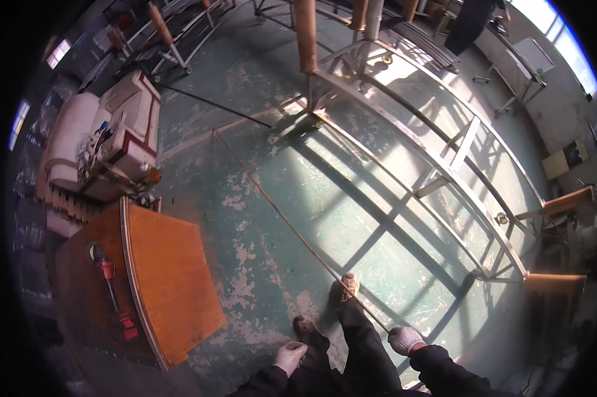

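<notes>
A long, thin brownish rod (298, 237) slants across the floor from the upper left down to my right side. My right hand (405, 340), in a white knit glove, is closed around its near end. Past my right shoe (349, 286) the rod runs on toward its far tip, which has a small bend. My left hand (290, 358), also gloved in white, rests near my left thigh with its fingers curled in, and nothing shows in it. The rod does not touch this hand.
An orange-brown wooden cabinet (173, 278) stands at left with a red and black power tool (110, 281) on top. Behind it is a cream sofa (80, 142) with items on it. A metal frame on casters (444, 172) fills the right. A dark bar (212, 104) lies farther off.
</notes>
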The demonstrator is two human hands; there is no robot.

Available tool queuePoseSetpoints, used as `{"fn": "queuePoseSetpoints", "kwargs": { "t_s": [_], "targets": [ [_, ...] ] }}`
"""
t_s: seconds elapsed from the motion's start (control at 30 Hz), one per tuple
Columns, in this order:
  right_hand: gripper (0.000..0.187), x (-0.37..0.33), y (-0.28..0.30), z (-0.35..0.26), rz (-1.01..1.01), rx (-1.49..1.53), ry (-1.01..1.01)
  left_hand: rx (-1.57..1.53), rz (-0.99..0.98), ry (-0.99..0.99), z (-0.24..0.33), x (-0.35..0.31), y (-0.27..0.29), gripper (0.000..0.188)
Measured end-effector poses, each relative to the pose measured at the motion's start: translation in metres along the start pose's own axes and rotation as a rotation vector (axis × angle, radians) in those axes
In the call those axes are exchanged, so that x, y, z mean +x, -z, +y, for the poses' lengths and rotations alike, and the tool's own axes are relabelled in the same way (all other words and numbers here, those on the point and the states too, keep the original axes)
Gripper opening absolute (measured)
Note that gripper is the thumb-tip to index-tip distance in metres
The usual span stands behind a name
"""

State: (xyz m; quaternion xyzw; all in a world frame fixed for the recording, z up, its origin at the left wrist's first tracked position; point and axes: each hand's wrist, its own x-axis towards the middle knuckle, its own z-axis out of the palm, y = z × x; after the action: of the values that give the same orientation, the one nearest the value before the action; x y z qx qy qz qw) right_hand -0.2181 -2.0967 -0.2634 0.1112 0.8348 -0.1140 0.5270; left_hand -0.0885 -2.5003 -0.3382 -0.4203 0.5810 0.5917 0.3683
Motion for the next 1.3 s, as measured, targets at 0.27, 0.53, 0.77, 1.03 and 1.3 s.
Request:
{"fn": "queuePoseSetpoints", "kwargs": {
  "t_s": [0.27,0.53,0.77,1.03,1.3],
  "targets": [
    [0.076,-0.269,-0.079,0.204,0.511,0.158,-0.091,-0.083,-0.271,0.029,0.100,-0.044,-0.142,0.043],
    [0.070,-0.418,-0.175,0.493,0.877,0.248,-0.044,-0.311,-0.507,-0.028,0.120,-0.154,-0.346,0.049],
    [0.067,-0.520,-0.208,0.665,1.317,0.186,-0.108,0.045,-0.440,-0.155,0.136,-0.245,-0.538,0.054],
    [0.056,-0.542,-0.189,0.934,1.778,-0.025,-0.103,-0.174,-1.020,-0.368,0.140,-0.329,-0.859,0.046],
    [0.020,-0.614,-0.255,1.222,1.697,0.008,-0.910,0.070,-1.548,-0.497,0.040,-0.512,-1.180,0.049]
  ]
}}
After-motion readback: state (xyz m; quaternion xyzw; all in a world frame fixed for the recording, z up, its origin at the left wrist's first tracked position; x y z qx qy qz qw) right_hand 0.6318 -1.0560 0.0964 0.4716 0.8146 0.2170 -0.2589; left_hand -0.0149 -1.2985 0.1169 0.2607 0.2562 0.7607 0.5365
